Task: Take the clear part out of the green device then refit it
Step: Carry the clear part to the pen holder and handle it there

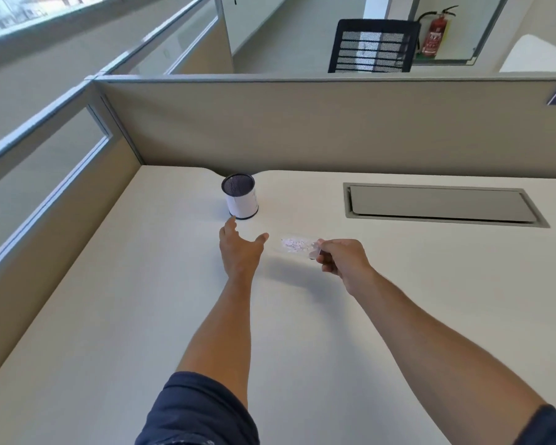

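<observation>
My right hand (342, 260) pinches one end of a small clear plastic part (294, 244) that holds pale paper flecks, and keeps it just above the white desk (142, 316). My left hand (239, 248) is stretched out over the desk with its fingers apart and nothing in it; its fingertips reach close to the base of a mesh cup (240, 200). The clear part hangs a short way right of the left thumb. No green device shows anywhere in this view.
The mesh cup, wrapped in white paper, stands near the desk's back edge. A grey cable hatch (443, 203) is set into the desk at the right. Beige partition walls (302, 130) close the back and left sides.
</observation>
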### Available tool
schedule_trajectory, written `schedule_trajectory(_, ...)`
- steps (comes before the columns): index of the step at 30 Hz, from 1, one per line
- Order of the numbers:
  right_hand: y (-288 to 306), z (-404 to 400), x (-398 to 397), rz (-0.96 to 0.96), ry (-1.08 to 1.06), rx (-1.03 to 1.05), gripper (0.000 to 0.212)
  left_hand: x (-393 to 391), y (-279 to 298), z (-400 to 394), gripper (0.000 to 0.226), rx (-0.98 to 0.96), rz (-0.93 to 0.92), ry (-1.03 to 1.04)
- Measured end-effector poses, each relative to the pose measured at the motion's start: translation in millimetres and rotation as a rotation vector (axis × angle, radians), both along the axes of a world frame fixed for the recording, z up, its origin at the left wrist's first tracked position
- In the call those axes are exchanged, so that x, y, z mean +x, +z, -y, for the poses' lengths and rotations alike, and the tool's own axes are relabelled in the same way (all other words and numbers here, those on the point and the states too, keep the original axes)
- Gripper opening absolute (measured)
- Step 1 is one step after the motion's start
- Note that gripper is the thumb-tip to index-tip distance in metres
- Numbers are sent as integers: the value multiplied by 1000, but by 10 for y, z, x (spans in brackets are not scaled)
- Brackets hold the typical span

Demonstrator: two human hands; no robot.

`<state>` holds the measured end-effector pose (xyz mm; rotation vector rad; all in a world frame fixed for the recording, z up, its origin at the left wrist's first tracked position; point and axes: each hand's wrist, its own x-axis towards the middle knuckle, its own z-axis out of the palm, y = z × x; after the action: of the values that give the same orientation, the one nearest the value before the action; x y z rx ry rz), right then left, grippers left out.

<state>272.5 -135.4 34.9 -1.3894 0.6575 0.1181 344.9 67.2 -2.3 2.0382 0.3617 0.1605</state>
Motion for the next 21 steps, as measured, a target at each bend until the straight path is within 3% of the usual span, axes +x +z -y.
schedule_trajectory(9, 124, -263, 668, 76, -17, 48, 15, 575, -89, -87, 93, 16, 94, 45)
schedule_trajectory(17, 242, -473, 1195, 181, -37, 99, 19, 1051, -146, -86, 120, 42, 86, 12)
schedule_trajectory(21, 303, -549, 1436, 218, -38, 68, 20, 1160, -174, -70, 121, 88, 95, -13)
